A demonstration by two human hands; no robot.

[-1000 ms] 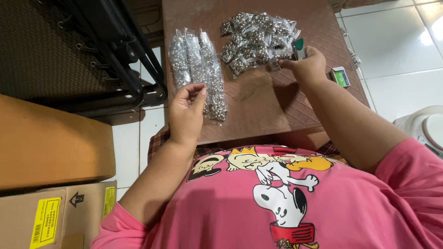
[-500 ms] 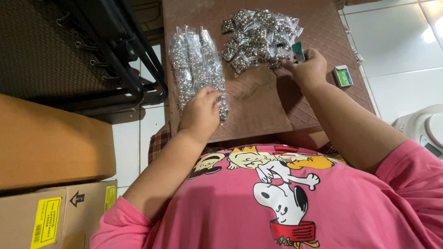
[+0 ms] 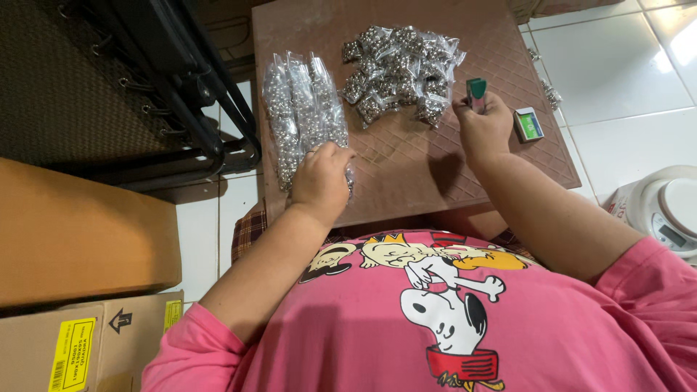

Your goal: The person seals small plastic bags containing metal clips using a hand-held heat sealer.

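My left hand rests palm down on the near end of a row of long clear bags filled with small silvery pieces, on the left side of a brown quilted table. My right hand is closed around a small upright object with a green top, just right of a pile of small clear bags of silvery pieces. A small green-faced box lies on the table beside my right hand.
A black metal frame stands left of the table. Cardboard boxes sit at lower left. A white kitchen scale stands on the white tiled floor at right. Two stray small bags lie off the table's right edge.
My left hand dropped from raised with fingers up onto the long bags. My right hand moved away from the small-bag pile, lifting the green-topped object upright.
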